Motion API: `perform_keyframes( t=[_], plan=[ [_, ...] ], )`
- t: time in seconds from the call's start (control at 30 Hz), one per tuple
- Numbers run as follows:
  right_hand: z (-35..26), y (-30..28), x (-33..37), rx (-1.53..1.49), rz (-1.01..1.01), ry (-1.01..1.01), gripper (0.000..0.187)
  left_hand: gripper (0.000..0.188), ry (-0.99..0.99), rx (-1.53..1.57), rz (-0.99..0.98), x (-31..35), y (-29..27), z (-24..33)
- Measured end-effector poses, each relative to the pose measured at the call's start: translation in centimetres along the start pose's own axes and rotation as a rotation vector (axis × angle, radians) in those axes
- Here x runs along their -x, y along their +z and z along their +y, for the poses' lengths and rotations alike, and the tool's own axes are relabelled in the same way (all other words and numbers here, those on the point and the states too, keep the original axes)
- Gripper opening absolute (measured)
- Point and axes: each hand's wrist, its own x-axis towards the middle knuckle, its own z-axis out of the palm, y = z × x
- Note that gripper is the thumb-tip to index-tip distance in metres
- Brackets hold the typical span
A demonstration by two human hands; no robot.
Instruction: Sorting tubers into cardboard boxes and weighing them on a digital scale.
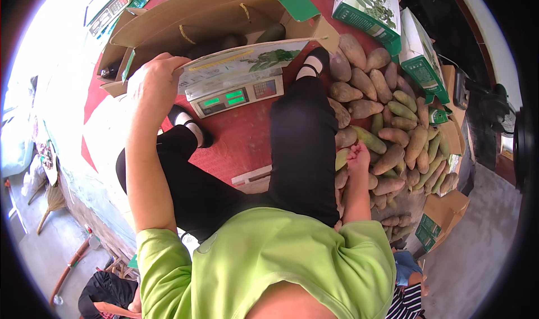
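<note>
Gripping the near edge of a flat box (241, 58), the left hand (154, 83) has its fingers (168, 60) curled over the rim; the box lies on top of a scale (236, 94) with a green lit display. Right hand (357, 156) is down in the pile of roots (387, 117); its fingers are bunched against a brown one, but whether they actually hold it cannot be told, the fingertips being hidden among the roots.

Pile: brown and greenish elongated roots, heaped on the floor just right of the person's right leg (303, 145), touching it along the shin. Both legs in black trousers, black shoes with white socks; the scale sits between the feet on a red mat (241, 142).

Beyond the scale: a large open carton (208, 16), flaps up, with dark green roots lying inside. Its flap partly blocks the view of the contents.

Behind the pile: two green-and-white cartons (370, 7), one tilted against the other. More folded cartons (438, 218) lie at the pile's right and near edges.

Lower edge: another person's dark clothing (104, 296) at left, a striped sleeve (407, 302) at right. A broom (50, 204) lies on the floor at far left.
</note>
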Motion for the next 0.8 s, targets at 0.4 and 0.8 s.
perform_keyframes(
  t=[0.4, 0.8],
  plan=[
    [-12.6, 13.9, 16.6, -0.126, -0.482, -0.667, 0.039, 0.018, -0.005, -0.007, 0.016, 0.2, -0.3, 0.1],
    [-15.8, 31.9, 35.1, -0.118, -1.718, -0.467, 0.033, 0.017, 0.022, -0.019, 0.025, -0.1, -0.2, -0.1]
  ],
)
